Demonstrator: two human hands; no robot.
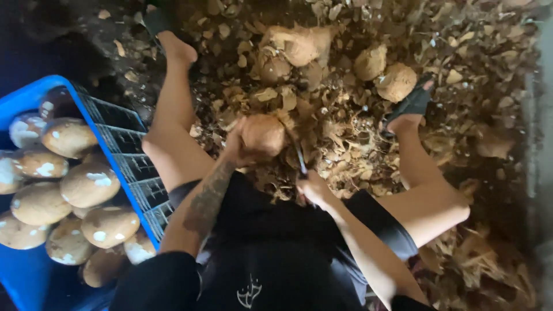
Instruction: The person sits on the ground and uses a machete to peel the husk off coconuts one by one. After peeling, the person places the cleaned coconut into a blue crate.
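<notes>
Left hand (239, 144) has its fingers wrapped round a brown coconut (263, 135), right hand (314, 189) clamped on what looks like a blade (300, 160), blue crate (124, 144) of peeled coconuts beside.

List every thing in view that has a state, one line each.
Left hand: gripping the coconut.
Coconut: held up, husk mostly off.
Right hand: closed on the blade's handle.
Blade: tip against the coconut.
Blue crate: filled with peeled coconuts.
Husk pile: scattered on the ground.
</notes>
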